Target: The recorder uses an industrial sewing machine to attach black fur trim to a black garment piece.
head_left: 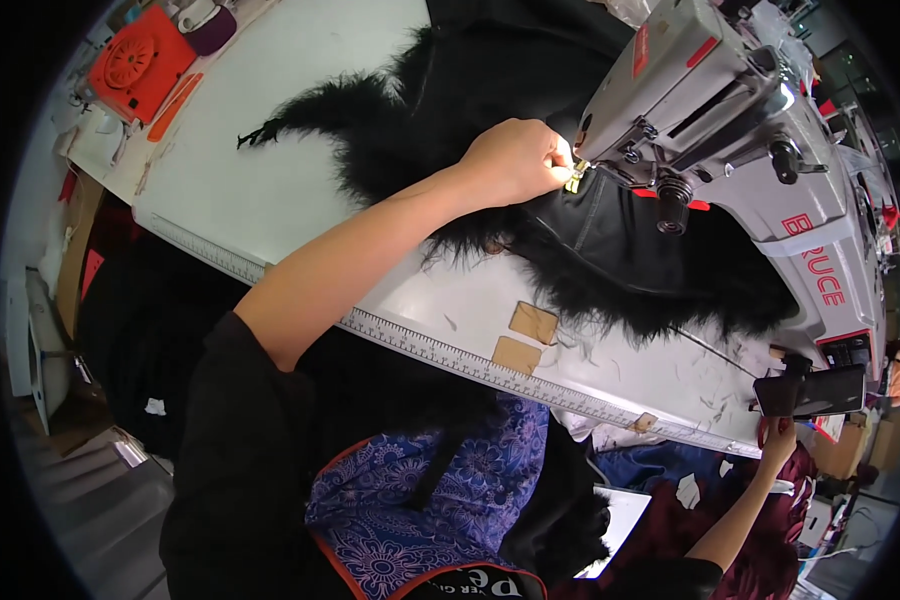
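A grey sewing machine (pixel 670 110) stands at the right, its lamp lighting the needle area. My left hand (pixel 518 163) is closed beside the needle and brass-coloured presser foot (pixel 574 178), fingertips pinched together; what they hold, if anything, is too small to make out. Under the hand and machine lies a black garment (pixel 625 235) with smooth, leather-like panels and fluffy fur edging. My right hand (pixel 778 440) is at the table's right end, below a dark phone-like screen (pixel 815 392). Its fingers curl by a small red thing that I cannot identify.
A measuring tape (pixel 420 345) runs along the table's front edge, near two tan card pieces (pixel 533 322). An orange-red device (pixel 140 62) and an orange tool (pixel 175 106) lie at the far left. Dark red fabric (pixel 670 530) hangs below the table at right.
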A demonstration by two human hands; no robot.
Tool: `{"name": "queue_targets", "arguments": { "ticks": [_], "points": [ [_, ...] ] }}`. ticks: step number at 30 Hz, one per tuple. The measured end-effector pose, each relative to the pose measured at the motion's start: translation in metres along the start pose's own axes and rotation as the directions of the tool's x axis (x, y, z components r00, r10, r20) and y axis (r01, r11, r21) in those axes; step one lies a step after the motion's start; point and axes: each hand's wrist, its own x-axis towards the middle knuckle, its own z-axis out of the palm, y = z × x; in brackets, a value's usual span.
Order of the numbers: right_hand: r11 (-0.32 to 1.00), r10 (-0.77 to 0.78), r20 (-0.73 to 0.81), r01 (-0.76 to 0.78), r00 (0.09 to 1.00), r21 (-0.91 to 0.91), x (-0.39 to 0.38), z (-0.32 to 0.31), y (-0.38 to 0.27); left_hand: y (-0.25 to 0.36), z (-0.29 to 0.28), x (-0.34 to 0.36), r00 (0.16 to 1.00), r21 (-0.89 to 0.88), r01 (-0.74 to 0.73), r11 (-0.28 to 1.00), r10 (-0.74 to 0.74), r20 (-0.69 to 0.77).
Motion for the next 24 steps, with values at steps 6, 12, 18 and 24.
{"name": "queue_targets", "arguments": {
  "ticks": [6,12,18,24],
  "points": [
    [0.944,0.057,-0.439,0.095,0.897,0.317,-0.043,-0.015,-0.006,-0.003,-0.001,0.002,0.999,0.061,-0.009,0.998,0.007,0.040],
    [0.815,-0.328,-0.593,0.538,0.735,0.216,-0.160,-0.045,-0.203,-0.003,-0.001,0.005,0.992,0.000,-0.035,0.999,0.035,0.121],
    [0.428,-0.710,-0.361,0.778,0.604,0.460,-0.127,-0.079,-0.396,-0.025,0.003,-0.004,0.985,-0.044,-0.172,0.984,0.172,-0.008],
    [0.649,-0.572,0.155,0.328,0.806,0.687,-0.083,-0.075,-0.431,-0.017,0.010,0.001,0.990,-0.061,-0.131,0.990,0.134,0.043]
  ]
}}
